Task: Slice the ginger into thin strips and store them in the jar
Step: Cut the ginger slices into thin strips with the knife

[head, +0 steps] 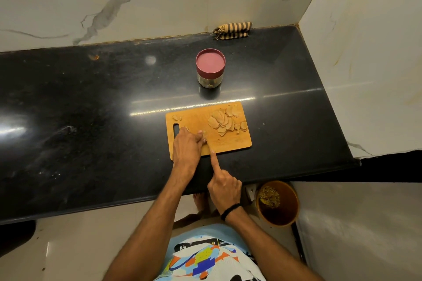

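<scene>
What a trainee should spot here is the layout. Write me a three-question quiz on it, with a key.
1. True or false: the jar has its lid off.
2. Where does the pile of ginger slices lie on the cutting board? A: beside the handle slot. B: in the far right part. C: on the counter, off the board.
3. Which hand holds the ginger piece down on the board?

Key:
1. False, the lid is on.
2. B.
3. The left hand.
</scene>
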